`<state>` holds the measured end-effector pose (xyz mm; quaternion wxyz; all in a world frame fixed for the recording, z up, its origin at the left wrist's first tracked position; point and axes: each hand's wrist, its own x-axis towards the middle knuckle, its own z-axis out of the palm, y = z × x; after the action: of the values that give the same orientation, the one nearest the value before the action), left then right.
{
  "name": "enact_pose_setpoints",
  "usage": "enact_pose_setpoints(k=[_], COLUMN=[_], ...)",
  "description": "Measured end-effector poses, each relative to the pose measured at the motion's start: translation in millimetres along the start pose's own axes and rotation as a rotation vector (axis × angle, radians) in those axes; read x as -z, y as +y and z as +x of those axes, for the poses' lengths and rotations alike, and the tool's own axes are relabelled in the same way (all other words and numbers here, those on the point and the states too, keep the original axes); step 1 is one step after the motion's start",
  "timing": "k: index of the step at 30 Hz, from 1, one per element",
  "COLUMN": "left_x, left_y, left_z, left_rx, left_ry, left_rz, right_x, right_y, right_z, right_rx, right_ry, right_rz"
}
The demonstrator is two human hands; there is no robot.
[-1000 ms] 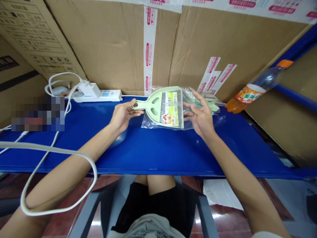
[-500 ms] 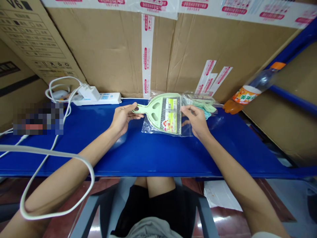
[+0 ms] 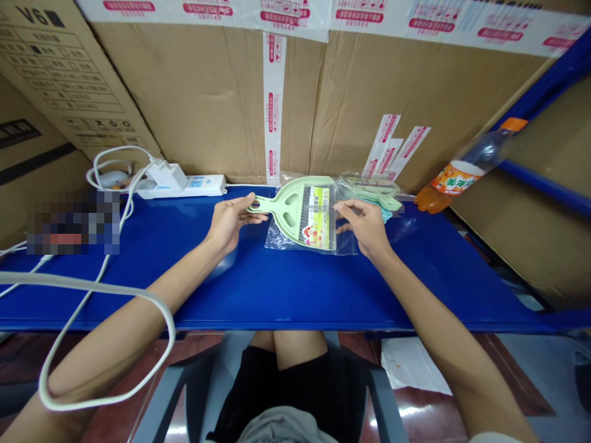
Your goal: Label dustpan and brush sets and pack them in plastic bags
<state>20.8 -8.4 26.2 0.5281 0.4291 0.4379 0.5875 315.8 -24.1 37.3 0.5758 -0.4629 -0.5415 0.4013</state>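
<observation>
A light green dustpan [image 3: 282, 202] with a small dark-bristled brush [image 3: 303, 215] nested in it lies partly inside a clear plastic bag [image 3: 347, 244]. A yellow-green printed card [image 3: 319, 215] covers part of the bristles. The handle points left, where my left hand [image 3: 225, 226] is closed on it between thumb and fingers. At the wide end, my right hand [image 3: 370, 232] pinches the bag's edge with thumb and index finger. Behind my right hand, another bagged set [image 3: 390, 202] in green and turquoise rests on the blue table [image 3: 295, 289].
Cardboard boxes [image 3: 207, 98] stand along the back. A white power strip [image 3: 203, 184] with a plug and a looping white cable [image 3: 170, 332] is at the left. On the right, an orange drink bottle [image 3: 457, 175] leans at a slant.
Both hands keep their hold on the dustpan set and the bag. Only a slight shift of the whole view shows, with almost no movement of the hands.
</observation>
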Motion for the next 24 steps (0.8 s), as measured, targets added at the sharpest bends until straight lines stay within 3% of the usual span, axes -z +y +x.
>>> enact_pose_setpoints(k=[17, 21, 24], left_x=[-0.7, -2.0, -4.2], left_y=[-4.1, -5.1, -2.3], left_z=[0.9, 0.5, -2.3], left_rx=[-0.012, -0.019, -0.046], left_ry=[0.001, -0.009, -0.085], left_rz=[-0.037, -0.038, -0.063], right_x=[2.8, -1.1, -0.1], right_y=[6.0, 9.0, 4.7], right_z=[5.1, 1.4, 0.5], right_rx=[-0.037, -0.015, 0.057], right_ry=[-0.028, 0.014, 0.084], right_rz=[0.104, 0.068, 0.018])
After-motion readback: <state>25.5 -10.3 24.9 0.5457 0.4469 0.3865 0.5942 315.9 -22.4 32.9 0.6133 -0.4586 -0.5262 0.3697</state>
